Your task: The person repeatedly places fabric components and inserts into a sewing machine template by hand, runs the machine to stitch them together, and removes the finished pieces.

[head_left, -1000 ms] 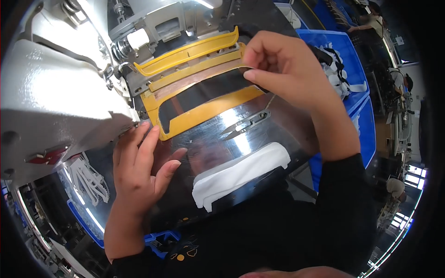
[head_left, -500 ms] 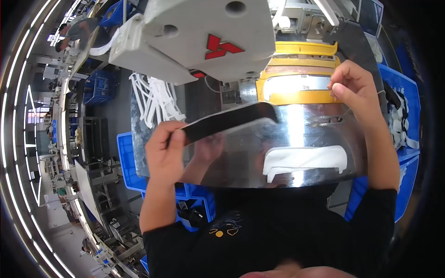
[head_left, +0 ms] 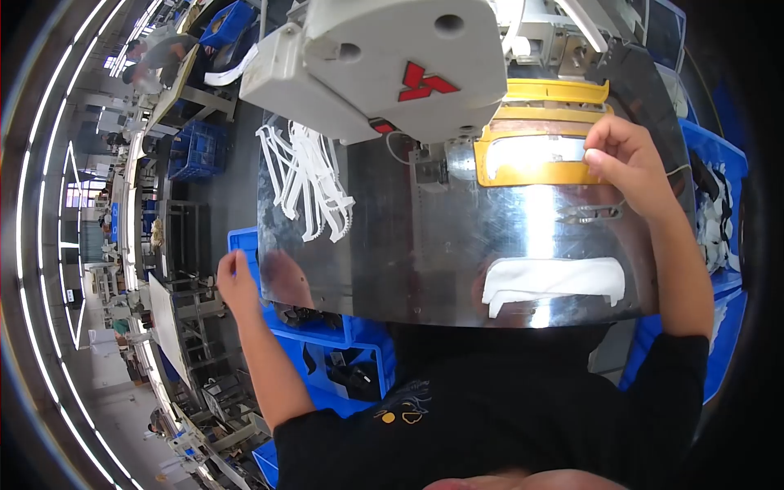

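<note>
My left hand is out past the table's left edge, over the rim of a blue bin. Its fingers are curled together, with no piece visible in them. My right hand is at the right end of the yellow frame, thumb and forefinger pinched; anything between them is too small to make out. Bare metal shows inside the frame. Thread snips lie below that hand. Nearer the table's front edge rests a stack of white curved pieces.
A white machine head with a red logo overhangs the table. White strips lie at the table's left. Blue bins with dark pieces stand below, others at the right. A person is far off, upper left.
The black piece left the yellow frame in my left hand and is no longer in view. My left hand has moved left, off the table. My right hand has stayed by the frame.
</note>
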The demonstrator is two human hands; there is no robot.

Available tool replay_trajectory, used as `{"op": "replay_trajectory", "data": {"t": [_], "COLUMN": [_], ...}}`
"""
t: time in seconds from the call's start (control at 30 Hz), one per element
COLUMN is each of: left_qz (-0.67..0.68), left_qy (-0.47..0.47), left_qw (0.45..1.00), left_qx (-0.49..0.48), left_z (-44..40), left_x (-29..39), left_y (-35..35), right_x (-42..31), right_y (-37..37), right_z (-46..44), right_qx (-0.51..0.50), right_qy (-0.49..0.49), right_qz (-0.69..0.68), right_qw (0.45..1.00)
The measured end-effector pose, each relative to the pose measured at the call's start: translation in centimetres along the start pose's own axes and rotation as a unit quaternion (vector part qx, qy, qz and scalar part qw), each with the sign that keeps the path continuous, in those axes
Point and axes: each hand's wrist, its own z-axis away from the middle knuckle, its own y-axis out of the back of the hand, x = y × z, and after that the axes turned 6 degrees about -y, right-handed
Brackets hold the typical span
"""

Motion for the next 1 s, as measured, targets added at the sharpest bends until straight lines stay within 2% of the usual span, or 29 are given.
{"op": "replay_trajectory", "data": {"t": [0.1,0.13,0.17,0.23,0.27,0.3,0.37,0.47,0.6,0.63,0.73,0.8,0.87,0.93,1.0], "left_qz": [0.039,0.076,0.066,-0.107,-0.192,-0.128,0.001,0.113,0.007,-0.051,-0.055,-0.102,-0.025,0.048,0.103], "left_qy": [-0.025,0.007,0.025,-0.112,-0.179,-0.112,0.024,0.033,-0.089,-0.121,-0.174,-0.188,-0.318,-0.421,-0.447], "left_qw": [0.997,0.992,0.991,0.987,0.965,0.985,0.993,0.986,0.996,0.991,0.982,0.961,0.915,0.829,0.777], "left_qx": [-0.067,-0.103,-0.117,-0.027,0.021,-0.022,-0.113,-0.122,-0.024,0.014,-0.049,-0.175,-0.248,-0.365,-0.431], "left_z": [-2.6,-3.2,-4.7,-6.1,-6.7,-7.5,-9.7,-10.7,-12.5,-11.6,-6.9,-2.7,0.5,2.5,4.3], "left_x": [4.8,7.0,6.1,5.2,4.9,4.5,3.4,0.6,-0.5,2.5,13.4,21.1,24.1,27.8,31.0], "left_y": [-4.8,-6.0,-7.9,-10.3,-10.9,-10.9,-10.1,-9.5,-7.9,-7.0,-3.4,-0.6,0.9,1.9,1.6], "right_x": [0.2,0.3,0.2,0.0,0.0,0.2,0.3,-0.6,-0.8,-1.2,-1.3,-1.5,-2.6,-3.8,-4.8], "right_y": [-0.4,-0.5,-0.5,-0.5,-0.4,-0.4,-0.2,-0.3,-0.4,-0.6,-0.6,-0.4,-0.3,-1.9,-3.2], "right_z": [-0.2,-0.1,-0.1,0.0,-0.2,-0.3,-0.4,-0.2,-0.2,0.0,0.2,0.4,1.1,1.5,2.4], "right_qx": [-0.003,-0.001,-0.004,-0.009,-0.009,-0.009,-0.009,-0.016,-0.017,-0.016,-0.009,-0.021,-0.051,-0.037,-0.068], "right_qy": [0.019,0.028,0.018,-0.004,0.001,0.006,0.007,-0.016,-0.01,-0.012,0.022,0.059,0.099,0.228,0.268], "right_qz": [0.009,0.01,0.01,0.007,0.012,0.015,0.018,0.039,0.049,0.052,0.083,0.139,0.221,0.268,0.273], "right_qw": [1.0,1.0,1.0,1.0,1.0,1.0,1.0,0.999,0.999,0.998,0.996,0.988,0.969,0.935,0.921]}}
